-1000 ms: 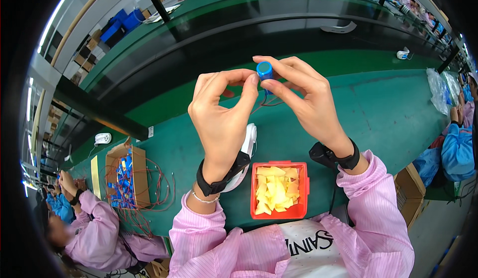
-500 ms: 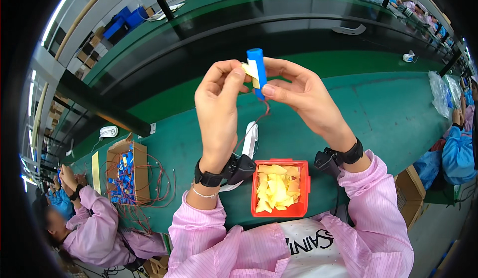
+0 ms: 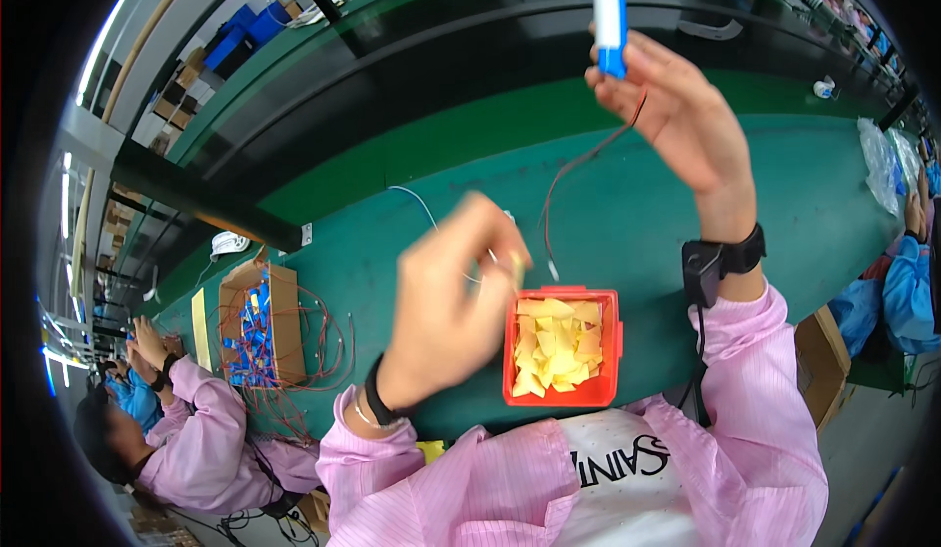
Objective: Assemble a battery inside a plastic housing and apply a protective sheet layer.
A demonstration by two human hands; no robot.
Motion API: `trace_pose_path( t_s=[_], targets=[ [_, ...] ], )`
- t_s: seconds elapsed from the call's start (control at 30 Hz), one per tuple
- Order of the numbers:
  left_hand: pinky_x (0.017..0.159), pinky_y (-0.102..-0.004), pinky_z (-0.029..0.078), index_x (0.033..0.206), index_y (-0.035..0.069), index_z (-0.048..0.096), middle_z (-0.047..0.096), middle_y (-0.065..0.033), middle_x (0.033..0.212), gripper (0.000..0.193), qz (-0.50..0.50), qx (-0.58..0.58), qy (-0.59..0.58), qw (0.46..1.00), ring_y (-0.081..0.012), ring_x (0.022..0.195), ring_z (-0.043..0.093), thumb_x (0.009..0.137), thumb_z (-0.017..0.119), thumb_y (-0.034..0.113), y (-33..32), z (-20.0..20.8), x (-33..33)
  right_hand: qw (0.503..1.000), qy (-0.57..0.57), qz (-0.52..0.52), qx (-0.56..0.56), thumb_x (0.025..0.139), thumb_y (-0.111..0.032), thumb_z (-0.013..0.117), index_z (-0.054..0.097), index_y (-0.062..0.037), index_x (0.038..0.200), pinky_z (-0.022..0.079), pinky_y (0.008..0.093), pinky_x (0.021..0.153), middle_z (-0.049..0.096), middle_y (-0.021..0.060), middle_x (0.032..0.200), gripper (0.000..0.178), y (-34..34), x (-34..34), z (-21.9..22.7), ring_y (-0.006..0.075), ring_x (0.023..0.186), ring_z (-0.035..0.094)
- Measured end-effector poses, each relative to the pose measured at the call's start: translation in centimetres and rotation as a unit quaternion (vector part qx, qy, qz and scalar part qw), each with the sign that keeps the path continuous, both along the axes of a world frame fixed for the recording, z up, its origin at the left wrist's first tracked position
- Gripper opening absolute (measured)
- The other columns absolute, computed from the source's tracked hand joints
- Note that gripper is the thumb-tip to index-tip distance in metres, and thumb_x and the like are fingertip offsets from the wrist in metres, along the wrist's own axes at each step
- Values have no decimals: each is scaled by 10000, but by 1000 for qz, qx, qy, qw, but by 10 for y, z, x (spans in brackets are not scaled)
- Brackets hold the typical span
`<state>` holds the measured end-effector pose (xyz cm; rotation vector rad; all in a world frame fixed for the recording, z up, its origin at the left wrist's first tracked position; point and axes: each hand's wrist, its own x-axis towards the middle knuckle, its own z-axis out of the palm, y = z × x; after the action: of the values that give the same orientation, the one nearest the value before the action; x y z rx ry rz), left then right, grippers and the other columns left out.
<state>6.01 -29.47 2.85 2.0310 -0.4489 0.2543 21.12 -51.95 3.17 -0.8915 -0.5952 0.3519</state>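
Note:
Held up far out over the conveyor, my right hand [image 3: 686, 116] grips a blue cylindrical battery pack [image 3: 621, 20] near its lower end. A white label [image 3: 609, 18] lies along its side, and a thin red-and-black lead [image 3: 555, 189] hangs from it down toward the bench. My left hand [image 3: 446, 297], smeared by motion, is closed with a small yellow paper piece [image 3: 517, 269] at its fingertips. Just beside and below it stands a red plastic box [image 3: 613, 380] full of pale yellow paper pieces [image 3: 554, 346].
On the left, a cardboard box [image 3: 289, 331] holds several blue battery packs [image 3: 253, 336] with tangled leads spilling out. A co-worker in a pink sleeve [image 3: 201, 439] sits beyond it. A dark post [image 3: 206, 199] rises at the left. Clear plastic bags [image 3: 879, 167] lie at the right.
My hands have parted. The right has carried the battery pack up and right; the left has come down toward the red box with the yellow piece, leaving the white label on the pack.

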Motion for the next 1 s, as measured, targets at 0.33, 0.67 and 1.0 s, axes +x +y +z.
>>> trace_pose_path(
  t_s=[0.33,0.67,1.0],
  targets=[
    [699,-374,505,1024,-12,545,628,-143,850,297,84,234,43,968,-285,794,644,868,689,197,-6,-56,-13,985,-52,-146,-76,949,-145,578,498,63,1302,492,292,923,616,140,1163,417,-12,4,-1,225,1099,611],
    [846,-361,509,1146,-78,523,660,-232,1043,473,8,61,440,896,-315,948,668,984,389,345,62,-120,55,986,-67,-144,-51,896,-130,665,568,62,1234,511,304,888,654,122,1074,401,0,-7,8,196,974,660],
    [880,-386,540,1263,21,458,647,-148,1048,682,-67,-401,242,881,-254,930,670,1000,200,595,23,-31,94,986,-79,-122,-77,873,-47,676,595,74,1204,542,279,793,667,110,997,362,31,-41,6,151,866,659]
  ],
)
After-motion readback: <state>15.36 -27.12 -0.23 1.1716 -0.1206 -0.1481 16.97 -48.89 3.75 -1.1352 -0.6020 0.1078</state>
